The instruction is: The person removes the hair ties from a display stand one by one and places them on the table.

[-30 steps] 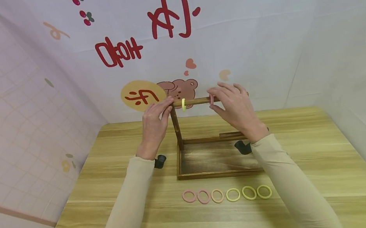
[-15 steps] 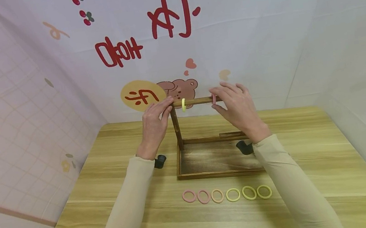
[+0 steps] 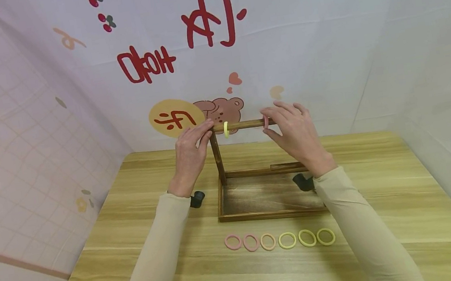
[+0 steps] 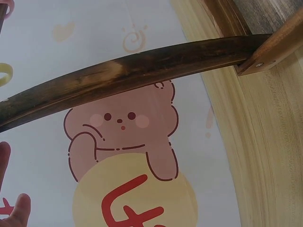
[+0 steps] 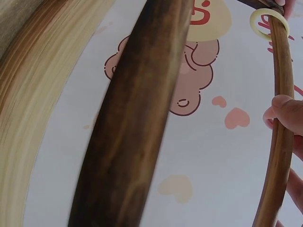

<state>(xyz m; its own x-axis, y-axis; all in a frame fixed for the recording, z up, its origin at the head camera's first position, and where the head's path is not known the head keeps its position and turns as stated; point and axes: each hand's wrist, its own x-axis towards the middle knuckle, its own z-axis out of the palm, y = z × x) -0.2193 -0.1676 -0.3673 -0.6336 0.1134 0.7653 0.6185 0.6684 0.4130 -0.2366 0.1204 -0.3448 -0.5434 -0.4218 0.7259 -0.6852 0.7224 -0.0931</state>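
Note:
At the left end of a round wooden bar (image 3: 245,124), my left hand (image 3: 191,150) holds the top corner of the dark wooden rack, fingertips above and thumb below. A pale yellow ring (image 3: 226,129) hangs on the bar close to those fingers; the right wrist view also shows this yellow ring (image 5: 270,22) around the bar. Further right, my right hand (image 3: 294,132) pinches a pink ring (image 3: 266,121) that sits on the bar, and the hand covers the bar's right end. The rack's upright post (image 4: 132,71) crosses the left wrist view.
The rack's shallow tray base (image 3: 271,215) rests on the wood-grain table (image 3: 176,279). In front of it lies a row of several rings, from a pink ring (image 3: 232,234) to a yellow ring (image 3: 326,244). A printed white backdrop (image 3: 307,41) stands behind.
My right hand has slid a little to the right along the bar with the pink ring. The left hand and the yellow ring stay where they were.

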